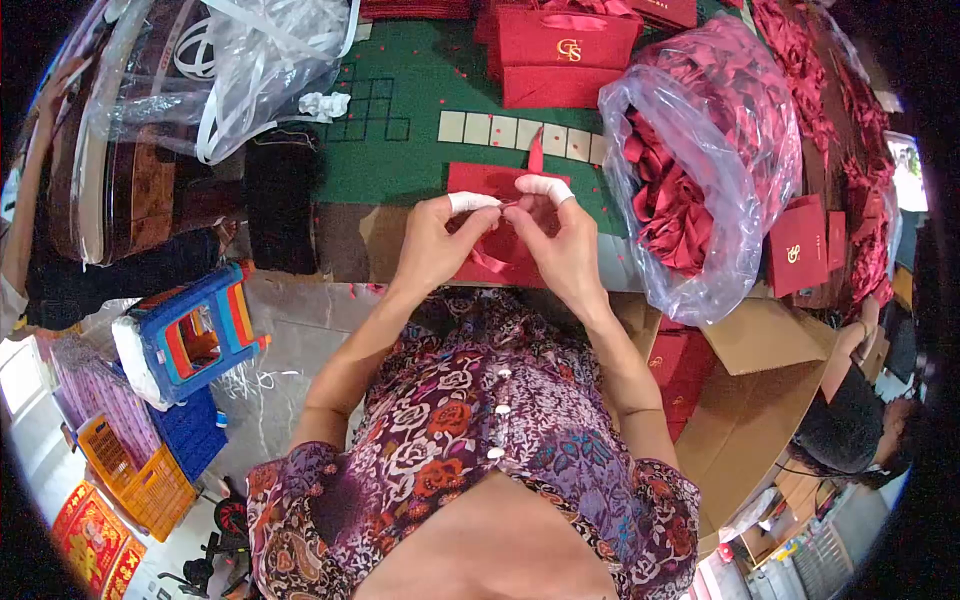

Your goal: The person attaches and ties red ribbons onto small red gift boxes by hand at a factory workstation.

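Both hands meet over a red paper bag (483, 181) that lies flat at the table's near edge. My left hand (446, 233) is closed, its thumb and taped index finger pinching a red ribbon (487, 262). Close beside it, my right hand (556, 232) pinches the same ribbon between thumb and fingers, with white tape on one finger. A loop of ribbon hangs below the fingertips over the bag. One ribbon end (536, 152) sticks up behind the right hand. The exact crossing of the ribbon is too small to tell.
An open plastic bag of red ribbons (735, 150) stands at the right. Red gift bags (565, 60) are stacked at the back. Clear plastic wrap (265, 75) lies back left. Below the right edge is a cardboard box (745, 400); a co-worker (850, 425) is at far right.
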Available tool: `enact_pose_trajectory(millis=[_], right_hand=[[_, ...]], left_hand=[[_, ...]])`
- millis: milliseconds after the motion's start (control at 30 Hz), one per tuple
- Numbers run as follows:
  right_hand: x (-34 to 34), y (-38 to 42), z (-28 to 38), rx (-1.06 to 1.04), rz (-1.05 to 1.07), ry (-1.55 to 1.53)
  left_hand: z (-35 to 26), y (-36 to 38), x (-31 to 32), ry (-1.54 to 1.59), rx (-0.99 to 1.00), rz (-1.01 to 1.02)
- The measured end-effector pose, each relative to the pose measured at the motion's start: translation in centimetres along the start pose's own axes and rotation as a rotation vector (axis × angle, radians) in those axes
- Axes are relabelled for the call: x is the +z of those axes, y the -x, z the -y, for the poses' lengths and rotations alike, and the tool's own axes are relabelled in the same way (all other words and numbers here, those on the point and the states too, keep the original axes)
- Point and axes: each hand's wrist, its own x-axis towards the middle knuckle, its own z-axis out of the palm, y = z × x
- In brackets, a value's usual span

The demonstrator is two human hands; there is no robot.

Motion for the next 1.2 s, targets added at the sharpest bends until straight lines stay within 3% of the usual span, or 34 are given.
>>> enact_pose_trajectory(millis=[67,100,200,267,333,400,433,500,600,633,733,867,1167,1200], right_hand=[[0.1,0.1,-0.3,0.165,0.074,-0.237],[0.8,0.2,-1.3,0.145,0.048,-0.387],[0.7,0.6,-1.8,0.174,0.055,-0.415],[0.7,0.7,-1.5,0.176,0.044,-0.449],[0.4,0.5,-1.1,0.177,0.029,-0.484],[-0.1,0.1,-0.9,0.143,0.089,-0.096],[0.1,-0.1,-1.0,0.144,0.089,-0.096],[0.7,-0.6,-1.1,-0.067,0.037,0.075],[1.1,-0.9,-0.3,-0.045,0.025,0.263],[1.9,-1.1,-0.8,-0.126,-0.073,0.237],[2.3,-0.9,-1.4,-0.014,-0.07,0.22],[2.3,-0.8,-1.4,-0.071,-0.128,0.21],[2.4,-0.4,-0.5,0.048,-0.13,0.215],[2.6,-0.4,-0.9,-0.036,-0.175,0.22]], left_hand=[[0.3,0.3,0.7,0.056,0.015,-0.013],[0.4,0.4,1.0,0.064,0.04,-0.035],[0.7,0.3,0.5,0.024,0.043,-0.05],[-0.4,-0.2,-0.8,-0.306,0.245,-0.058],[-0.4,-1.5,-1.8,-0.525,0.366,-0.197],[-0.5,-2.7,-3.0,-0.725,0.483,-0.191],[-0.1,-3.3,-3.2,-0.776,0.511,-0.185],[0.4,-3.6,-3.5,-0.819,0.511,-0.133],[0.4,-3.4,-3.2,-0.832,0.516,-0.079],[0.2,-3.3,-3.0,-0.805,0.522,-0.083],[-0.4,-2.9,-2.5,-0.752,0.565,-0.08],[-1.4,-2.6,-2.1,-0.718,0.575,-0.044],[-2.2,-2.2,-0.7,-0.766,0.621,-0.01],[-2.3,-2.2,-0.5,-0.748,0.61,-0.016]])
